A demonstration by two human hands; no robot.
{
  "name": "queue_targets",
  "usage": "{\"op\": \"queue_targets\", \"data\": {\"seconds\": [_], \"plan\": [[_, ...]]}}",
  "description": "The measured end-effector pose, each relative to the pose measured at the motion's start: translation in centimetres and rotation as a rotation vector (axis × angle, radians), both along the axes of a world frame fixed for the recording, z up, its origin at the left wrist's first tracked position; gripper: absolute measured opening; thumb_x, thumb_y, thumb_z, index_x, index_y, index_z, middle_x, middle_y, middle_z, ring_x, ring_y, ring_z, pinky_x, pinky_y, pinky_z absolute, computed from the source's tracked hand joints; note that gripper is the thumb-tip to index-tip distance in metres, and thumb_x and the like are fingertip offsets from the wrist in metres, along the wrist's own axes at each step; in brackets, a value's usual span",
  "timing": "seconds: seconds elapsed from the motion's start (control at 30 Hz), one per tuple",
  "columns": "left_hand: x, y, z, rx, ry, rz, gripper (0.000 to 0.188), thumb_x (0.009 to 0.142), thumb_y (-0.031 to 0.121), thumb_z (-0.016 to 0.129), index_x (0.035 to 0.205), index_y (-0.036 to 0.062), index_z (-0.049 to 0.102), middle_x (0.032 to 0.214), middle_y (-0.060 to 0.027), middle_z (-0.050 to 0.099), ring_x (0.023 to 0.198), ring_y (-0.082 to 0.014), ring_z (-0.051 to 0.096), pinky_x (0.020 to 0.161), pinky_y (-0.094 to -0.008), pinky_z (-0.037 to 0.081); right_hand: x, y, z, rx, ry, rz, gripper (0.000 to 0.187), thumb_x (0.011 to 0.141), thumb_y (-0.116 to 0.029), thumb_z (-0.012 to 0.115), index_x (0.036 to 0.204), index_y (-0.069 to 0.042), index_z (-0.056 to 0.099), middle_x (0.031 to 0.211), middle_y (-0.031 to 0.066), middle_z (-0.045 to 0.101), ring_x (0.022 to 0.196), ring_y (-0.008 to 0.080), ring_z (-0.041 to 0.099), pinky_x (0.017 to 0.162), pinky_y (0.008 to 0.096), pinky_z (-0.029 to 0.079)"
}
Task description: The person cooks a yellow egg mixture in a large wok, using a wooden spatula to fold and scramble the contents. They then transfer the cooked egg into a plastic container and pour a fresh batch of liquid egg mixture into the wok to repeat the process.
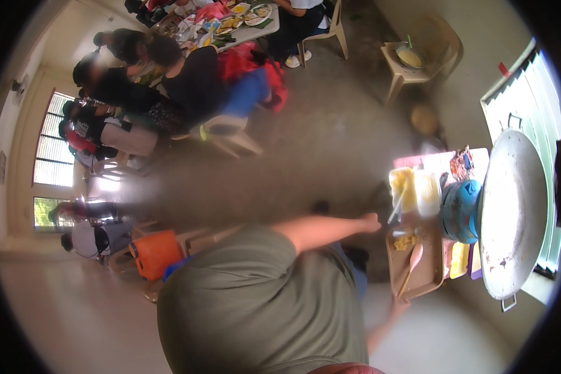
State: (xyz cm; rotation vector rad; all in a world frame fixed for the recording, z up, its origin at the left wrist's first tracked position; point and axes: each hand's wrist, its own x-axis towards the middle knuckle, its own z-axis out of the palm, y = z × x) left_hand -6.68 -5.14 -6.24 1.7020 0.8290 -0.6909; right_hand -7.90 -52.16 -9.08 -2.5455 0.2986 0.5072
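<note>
Yellow food (pixel 404 242) lay on the tray (pixel 396 267) beside the spoon (pixel 416 255); more seemingly remained in the tub (pixel 393 187). The right hand (pixel 400 304) was at the tray's corner, the left hand (pixel 372 222) nearby (I couldn't tell either grip).

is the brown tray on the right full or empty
Neither: the brown tray is only partly filled. Some yellow food lies near its upper left corner, while much of its brown bottom shows.
</note>
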Motion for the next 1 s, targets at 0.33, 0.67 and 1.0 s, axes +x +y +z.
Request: {"op": "queue_targets", "data": {"seconds": [0.33,0.67,1.0], "plan": [[-13.2,14.6,1.6,-0.282,-0.053,0.328,0.028,0.094,0.035,0.066,0.101,0.0083,0.065,0.078,-0.0015,0.057,0.059,-0.0119,0.045,0.051,-0.0299,0.037,-2.7,1.7,-0.6,0.024,-0.007,0.149,0.031,0.097,-0.023,0.071,0.118,-0.005,0.057,0.097,0.0180,0.068,0.070,0.0306,0.065,0.065,0.0446,0.052],[-12.4,16.7,2.8,-0.251,-0.045,-0.017,0.030,0.095,0.042,0.066,0.107,0.0151,0.065,0.080,0.0011,0.057,0.059,-0.0092,0.045,0.045,-0.0272,0.031,-1.3,5.7,9.9,-0.335,0.042,0.038,0.045,0.104,-0.039,0.056,0.113,0.005,0.064,0.111,0.0327,0.069,0.108,0.0501,0.065,0.091,0.0547,0.052],[-7.0,13.6,4.2,-0.386,-0.004,-0.052,0.022,0.102,0.040,0.061,0.104,0.0177,0.063,0.077,0.0043,0.053,0.054,-0.0061,0.041,0.045,-0.0242,0.028,-7.4,9.6,20.3,-0.356,-0.029,-0.300,0.037,0.104,-0.049,0.055,0.131,-0.026,0.064,0.118,0.0169,0.075,0.110,0.0379,0.071,0.092,0.0482,0.054]]}}
